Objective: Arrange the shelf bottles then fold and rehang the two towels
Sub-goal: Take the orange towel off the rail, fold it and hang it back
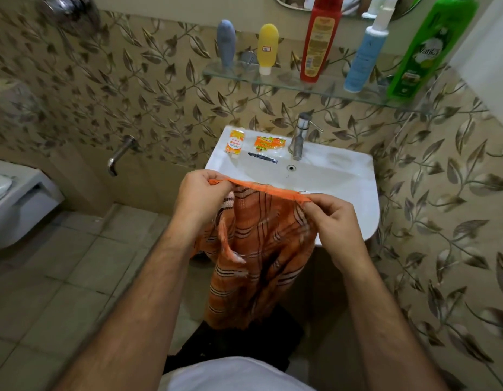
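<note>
From the head view, we see the left hand [201, 193] and the right hand [333, 221] holding an orange plaid towel [258, 249] stretched between them over the front edge of a white washbasin [354, 176]. The left fingers [216, 180] are curled and pinch the towel's top hem at its left end; the right fingers [315, 206] are curled and pinch the same hem at its right end. The hem runs taut from hand to hand, sloping down toward the right, and the rest of the cloth hangs loose below, in front of the basin, with folds bunched under the left hand.

On the basin's back edge, toward its left corner, lies a small orange-and-white tube [235, 142], an orange sachet [268, 143] just beside it, and a dark strip [262, 157] in front of the sachet. A chrome tap [299, 136] stands at the middle of the back edge.

Above, a glass shelf [289, 83] on the leaf-patterned tiled wall carries five bottles in a row: near the left end a blue-grey bottle [225, 42] and a yellow bottle [267, 46] standing cap-down, then a red bottle [318, 40], a light blue bottle [366, 52], and at the right end a green bottle [428, 49].
</note>
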`<action>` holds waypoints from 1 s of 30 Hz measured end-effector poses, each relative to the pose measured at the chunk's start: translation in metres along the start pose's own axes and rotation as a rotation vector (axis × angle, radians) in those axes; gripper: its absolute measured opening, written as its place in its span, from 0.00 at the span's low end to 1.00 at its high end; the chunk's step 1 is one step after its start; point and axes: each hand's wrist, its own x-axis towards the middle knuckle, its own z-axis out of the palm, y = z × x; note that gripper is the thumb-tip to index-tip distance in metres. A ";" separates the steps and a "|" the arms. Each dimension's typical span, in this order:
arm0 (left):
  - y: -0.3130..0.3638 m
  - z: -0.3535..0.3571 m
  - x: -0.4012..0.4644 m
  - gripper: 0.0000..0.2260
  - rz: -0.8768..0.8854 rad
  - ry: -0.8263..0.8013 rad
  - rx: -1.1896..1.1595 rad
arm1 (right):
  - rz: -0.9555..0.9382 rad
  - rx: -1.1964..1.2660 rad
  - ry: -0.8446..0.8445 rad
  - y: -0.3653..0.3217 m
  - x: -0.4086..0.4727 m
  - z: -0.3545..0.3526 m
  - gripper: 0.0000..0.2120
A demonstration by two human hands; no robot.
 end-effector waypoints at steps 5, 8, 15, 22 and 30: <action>-0.017 0.004 -0.001 0.16 -0.033 -0.097 -0.019 | -0.136 -0.172 -0.025 -0.005 0.006 0.005 0.11; -0.015 0.011 -0.011 0.19 0.001 -0.268 -0.104 | -0.200 -0.267 -0.034 -0.012 0.012 0.017 0.12; -0.008 0.035 -0.022 0.05 0.100 -0.238 -0.059 | -0.297 -0.472 -0.051 -0.026 0.018 0.031 0.08; -0.011 0.022 -0.004 0.08 0.047 0.024 0.084 | 0.080 -0.278 -0.395 -0.015 0.015 0.011 0.09; -0.021 0.010 0.006 0.05 -0.014 -0.064 0.151 | 0.149 -0.182 -0.226 -0.015 0.020 -0.013 0.12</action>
